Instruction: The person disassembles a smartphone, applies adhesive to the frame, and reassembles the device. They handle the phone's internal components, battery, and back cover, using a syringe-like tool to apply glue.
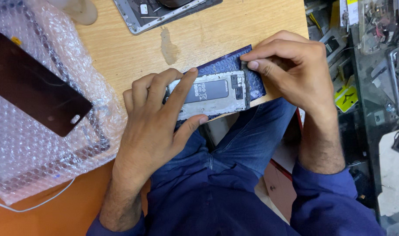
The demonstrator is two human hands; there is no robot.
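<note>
Wooden bench (pixel 217 39) edge, seen from above, with an opened phone frame (pixel 212 94) lying on a dark blue padded sheet (pixel 228 63). Left hand (pixel 153 126) presses the frame flat, its fingers (pixel 182 87) spread over the near end and thumb underneath. Right hand (pixel 291 65) pinches the frame's far end, fingers closed tight on it. Bubble wrap (pixel 29 144) lies to the left, carrying a black glass panel (pixel 33 85).

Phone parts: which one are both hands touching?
The opened silver phone frame at the table edge, lying on dark blue padding. The black screen panel on bubble wrap and the frame at the top lie untouched.
</note>
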